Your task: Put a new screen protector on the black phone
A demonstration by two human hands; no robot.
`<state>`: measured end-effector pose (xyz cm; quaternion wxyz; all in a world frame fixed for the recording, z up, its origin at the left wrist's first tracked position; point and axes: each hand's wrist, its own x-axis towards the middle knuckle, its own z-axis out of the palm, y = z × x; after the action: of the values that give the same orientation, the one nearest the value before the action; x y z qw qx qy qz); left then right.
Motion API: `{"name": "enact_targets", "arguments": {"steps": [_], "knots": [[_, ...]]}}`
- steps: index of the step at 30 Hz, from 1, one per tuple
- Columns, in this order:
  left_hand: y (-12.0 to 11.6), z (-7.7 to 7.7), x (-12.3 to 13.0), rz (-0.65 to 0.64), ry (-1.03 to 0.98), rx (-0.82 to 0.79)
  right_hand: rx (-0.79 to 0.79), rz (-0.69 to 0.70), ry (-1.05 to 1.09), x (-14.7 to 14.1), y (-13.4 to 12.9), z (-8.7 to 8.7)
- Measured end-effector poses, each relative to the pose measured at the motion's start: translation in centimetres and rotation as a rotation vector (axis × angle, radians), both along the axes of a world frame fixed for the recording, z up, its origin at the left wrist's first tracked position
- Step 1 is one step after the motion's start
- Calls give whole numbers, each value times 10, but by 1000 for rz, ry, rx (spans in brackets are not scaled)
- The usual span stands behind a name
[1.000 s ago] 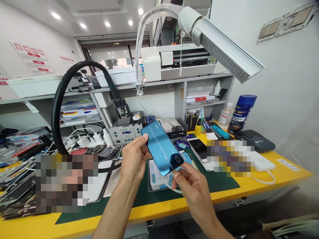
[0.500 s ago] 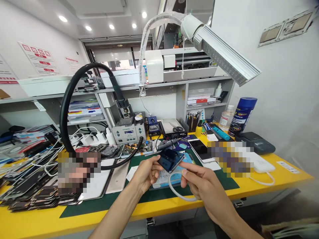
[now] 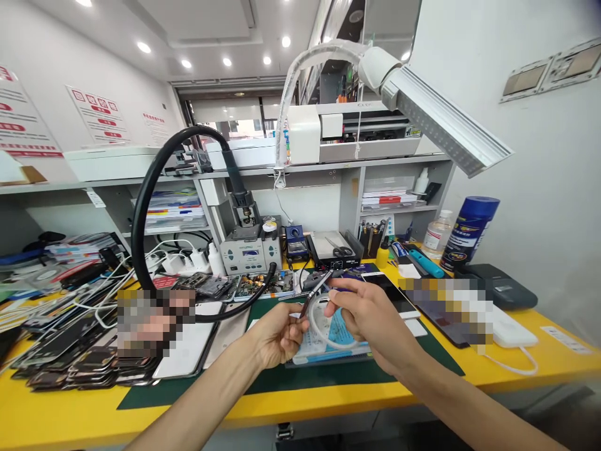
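My left hand (image 3: 279,335) pinches one end of a dark smartphone (image 3: 313,294) above the desk. The phone is tilted nearly edge-on, so its thin metal side faces me. My right hand (image 3: 373,310) is closed at the other end, its index finger stretched toward the phone and its thumb bent in. A thick white cable (image 3: 318,331) loops out from the right fingertips and back under that hand; its end is hidden. Below both hands lies a blue-and-white flat pack (image 3: 323,352) on a green mat (image 3: 263,383).
A hot-air station (image 3: 251,254) with a black hose (image 3: 141,207) stands behind. Stacked phone parts (image 3: 51,351) crowd the left. A white-framed phone (image 3: 397,294), a spray can (image 3: 469,232) and a black case (image 3: 498,287) lie or stand right. A lamp (image 3: 446,119) hangs overhead.
The phone has turned from showing its glossy dark face to nearly edge-on. My right hand has moved up and left along it. The camera view has shifted slightly.
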<state>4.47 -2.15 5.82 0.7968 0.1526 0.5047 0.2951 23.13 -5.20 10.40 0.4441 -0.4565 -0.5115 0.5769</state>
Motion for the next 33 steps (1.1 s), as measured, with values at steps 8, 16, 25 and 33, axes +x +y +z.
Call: {"name": "enact_targets", "arguments": {"steps": [8, 16, 25, 33], "knots": [[-5, -10, 2, -26, 73, 86, -10, 40, 36, -7, 0, -8], [-8, -8, -15, 100, 401, 699, -16, 122, 12, -3, 17, -2], [14, -11, -4, 69, 404, 1304, -23, 125, 17, -11, 44, 12], [31, -1, 8, 307, 593, 1467, 56, -34, 139, -21, 37, 11]]}}
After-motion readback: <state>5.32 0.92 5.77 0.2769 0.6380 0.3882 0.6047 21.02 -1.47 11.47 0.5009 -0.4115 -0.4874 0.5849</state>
